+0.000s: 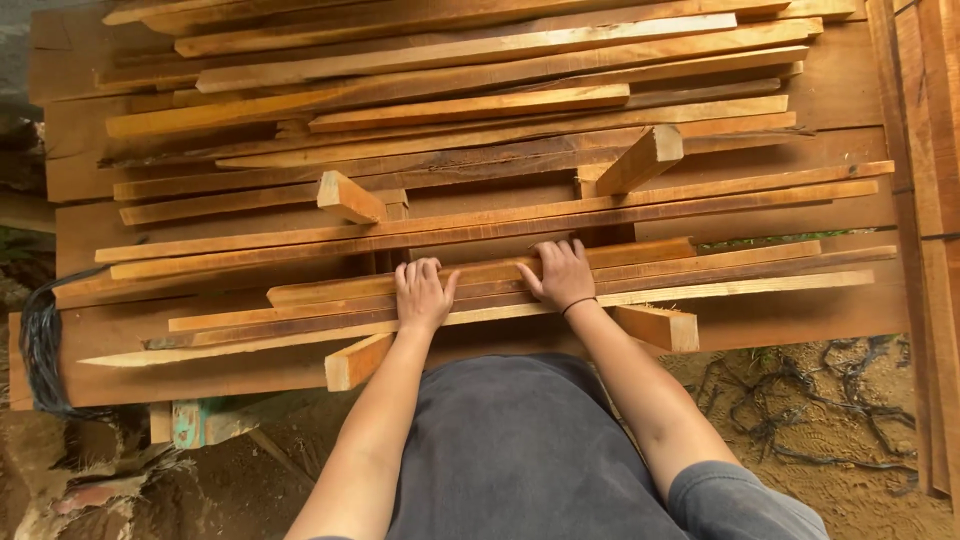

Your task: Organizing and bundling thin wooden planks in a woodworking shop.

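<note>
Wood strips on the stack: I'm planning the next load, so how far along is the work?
Done: many long strips already lie piled across short crosspieces. In hand: the left hand and right hand both rest flat on the nearest strips, palms down, not lifting. Left: the pile is uneven, ends unaligned; how much remains I cannot tell.

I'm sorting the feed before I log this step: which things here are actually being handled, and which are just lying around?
In hand:
- left hand, flat on the long wooden strips
- right hand, fingers over the same strips

Lying about:
- upper pile of planks
- short cross blocks
- black cable bundle at the left edge
- tangled wires on the dirt ground
</note>
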